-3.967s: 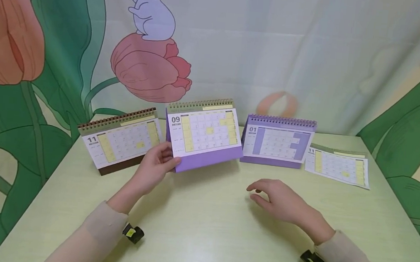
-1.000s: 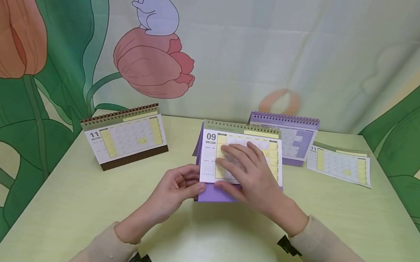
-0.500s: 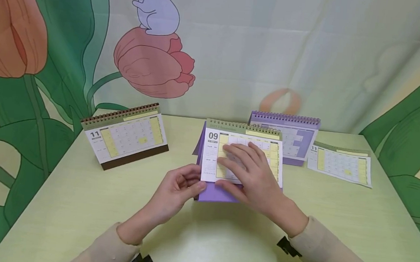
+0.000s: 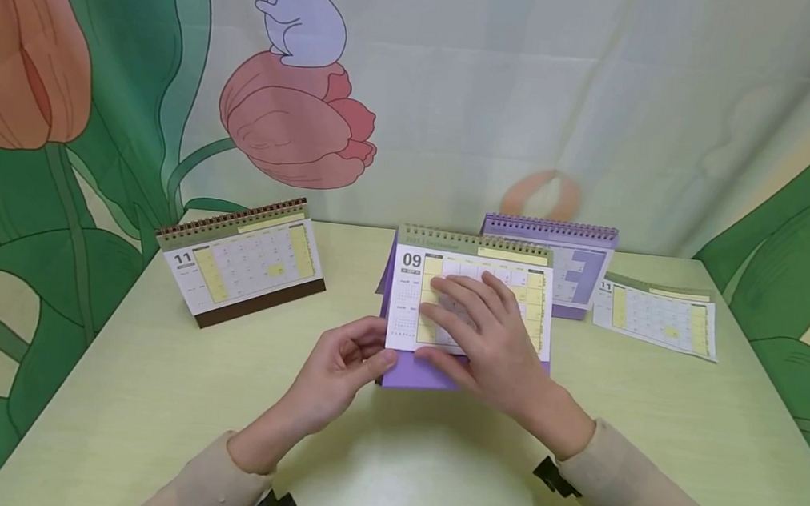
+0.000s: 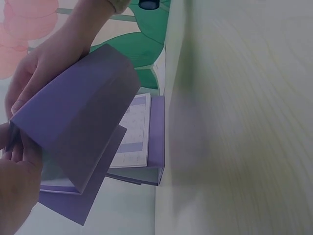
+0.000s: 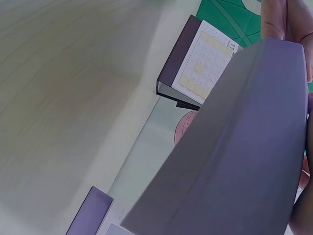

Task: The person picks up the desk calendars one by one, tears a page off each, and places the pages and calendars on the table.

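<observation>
A purple-based desk calendar (image 4: 403,309), its page marked 09, is held above the table in the head view. My left hand (image 4: 336,376) grips its lower left edge, thumb in front and fingers partly hidden behind. My right hand (image 4: 487,341) lies across the page with fingers extended and spread, covering much of the date grid. From below, the left wrist view shows the calendar's purple base (image 5: 83,98) between my two hands, with a loose-hanging panel (image 5: 83,205) behind. The purple base (image 6: 244,137) fills much of the right wrist view.
On the table (image 4: 147,391), a brown-based calendar marked 11 (image 4: 245,267) stands at the left. Behind the held one is another purple calendar (image 4: 587,273), partly covered. A loose calendar sheet (image 4: 652,319) rests at right. A printed curtain (image 4: 448,88) hangs behind.
Over four seconds, my left hand has brought the 09 calendar right and closer, and my right hand has come onto its page. Within the last second the calendar's top has tipped up slightly.
</observation>
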The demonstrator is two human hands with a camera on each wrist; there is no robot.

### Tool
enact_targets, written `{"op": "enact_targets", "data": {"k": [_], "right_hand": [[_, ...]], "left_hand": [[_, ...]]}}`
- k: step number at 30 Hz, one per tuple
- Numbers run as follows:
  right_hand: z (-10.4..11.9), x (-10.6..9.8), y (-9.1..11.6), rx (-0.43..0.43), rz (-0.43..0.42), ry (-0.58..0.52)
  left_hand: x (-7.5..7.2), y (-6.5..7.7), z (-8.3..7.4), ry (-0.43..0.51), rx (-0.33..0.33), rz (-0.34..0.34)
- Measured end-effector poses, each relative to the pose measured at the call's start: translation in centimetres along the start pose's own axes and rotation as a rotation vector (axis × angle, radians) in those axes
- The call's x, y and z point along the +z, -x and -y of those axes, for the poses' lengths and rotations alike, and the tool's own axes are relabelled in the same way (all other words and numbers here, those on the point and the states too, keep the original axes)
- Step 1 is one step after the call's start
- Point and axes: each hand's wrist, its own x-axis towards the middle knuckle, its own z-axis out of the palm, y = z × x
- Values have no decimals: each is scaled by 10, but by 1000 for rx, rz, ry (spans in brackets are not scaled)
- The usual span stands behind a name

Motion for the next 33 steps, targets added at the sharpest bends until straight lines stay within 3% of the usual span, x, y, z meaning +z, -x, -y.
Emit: {"op": "enact_targets", "data": {"k": [17, 33], "right_hand": [[1, 3, 2, 16, -33, 21], [4, 5, 2, 66, -37, 8]], "left_hand": [[7, 0, 1, 20, -30, -75], [12, 0, 1, 8, -36, -79]]}}
